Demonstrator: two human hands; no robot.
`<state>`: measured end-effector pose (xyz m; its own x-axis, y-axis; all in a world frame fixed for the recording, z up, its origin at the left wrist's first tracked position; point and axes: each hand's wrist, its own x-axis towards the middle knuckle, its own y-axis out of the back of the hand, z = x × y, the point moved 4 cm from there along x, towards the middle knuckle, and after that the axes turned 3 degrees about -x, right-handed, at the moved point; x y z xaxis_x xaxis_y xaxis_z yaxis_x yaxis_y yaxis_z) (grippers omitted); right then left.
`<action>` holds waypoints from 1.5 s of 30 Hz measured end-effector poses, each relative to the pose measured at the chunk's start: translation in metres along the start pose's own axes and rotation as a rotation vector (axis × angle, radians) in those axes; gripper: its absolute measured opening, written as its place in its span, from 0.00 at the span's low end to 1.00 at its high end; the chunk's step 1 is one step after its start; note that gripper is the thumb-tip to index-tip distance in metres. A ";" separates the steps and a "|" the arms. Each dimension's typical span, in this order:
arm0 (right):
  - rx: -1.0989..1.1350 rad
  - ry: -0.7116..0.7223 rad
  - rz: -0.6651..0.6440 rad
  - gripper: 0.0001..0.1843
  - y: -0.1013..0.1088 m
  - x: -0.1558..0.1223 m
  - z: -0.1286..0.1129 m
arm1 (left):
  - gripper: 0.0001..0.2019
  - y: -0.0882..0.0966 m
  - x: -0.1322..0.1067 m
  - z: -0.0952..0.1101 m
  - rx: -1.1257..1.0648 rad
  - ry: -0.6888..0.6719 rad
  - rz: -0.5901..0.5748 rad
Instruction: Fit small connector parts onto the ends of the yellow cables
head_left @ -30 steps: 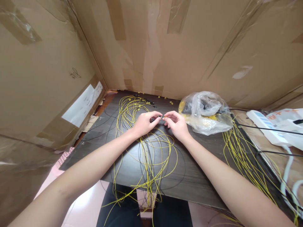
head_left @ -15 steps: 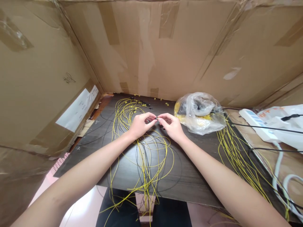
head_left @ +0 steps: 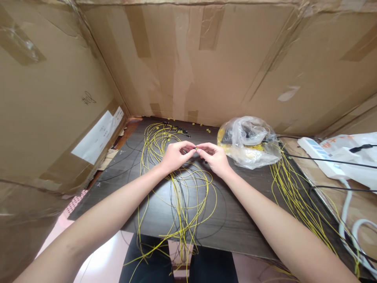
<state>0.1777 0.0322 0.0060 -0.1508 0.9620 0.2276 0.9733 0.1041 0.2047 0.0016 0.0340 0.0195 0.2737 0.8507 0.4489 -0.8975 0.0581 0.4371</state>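
- Small dark part point(head_left: 195, 148), held over the tabletop point(head_left: 244, 220), toward the far edge; too tiny to tell more.
- Clamped between thumb and finger of the left hand point(head_left: 176, 154) on one side and of the right hand point(head_left: 216, 158) on the other, fingertips almost meeting.
- Judged mid-step: not yet let go by either hand.
- Perhaps done: black tips point(head_left: 181, 130) grouped near the far edge, toward the left corner; cannot tell for sure.
- Apparently left: yellow wires point(head_left: 181, 220) looped loosely across the middle and over the near edge, plus yellow strands point(head_left: 297, 198) running from a plastic bag point(head_left: 250, 158) along the right edge.
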 end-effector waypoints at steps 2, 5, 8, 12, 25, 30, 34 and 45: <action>0.000 -0.005 -0.001 0.18 0.000 0.000 0.000 | 0.08 0.000 0.000 -0.002 -0.026 0.015 0.002; -0.006 -0.003 0.009 0.19 0.001 -0.001 -0.001 | 0.08 0.000 0.001 -0.004 -0.027 0.019 -0.011; -0.007 -0.008 0.007 0.20 0.001 -0.001 -0.001 | 0.06 0.000 0.001 -0.003 -0.003 0.006 -0.017; 0.002 -0.025 -0.004 0.21 0.000 -0.001 -0.001 | 0.05 0.000 0.001 0.002 0.032 -0.020 -0.020; -0.009 -0.006 -0.009 0.18 -0.002 -0.001 0.002 | 0.05 -0.001 0.001 0.004 0.035 -0.068 -0.034; -0.034 0.002 0.002 0.18 -0.002 0.000 0.001 | 0.05 0.000 0.000 0.005 0.013 -0.048 -0.042; -0.066 0.009 0.006 0.17 -0.001 0.000 0.000 | 0.06 -0.001 0.000 0.005 -0.017 -0.041 -0.032; -0.116 0.026 -0.007 0.14 -0.005 -0.003 0.001 | 0.04 0.000 -0.001 0.010 0.055 -0.058 -0.044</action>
<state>0.1730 0.0294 0.0038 -0.1638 0.9542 0.2502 0.9456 0.0796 0.3153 0.0050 0.0284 0.0266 0.3336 0.8161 0.4719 -0.8644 0.0650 0.4986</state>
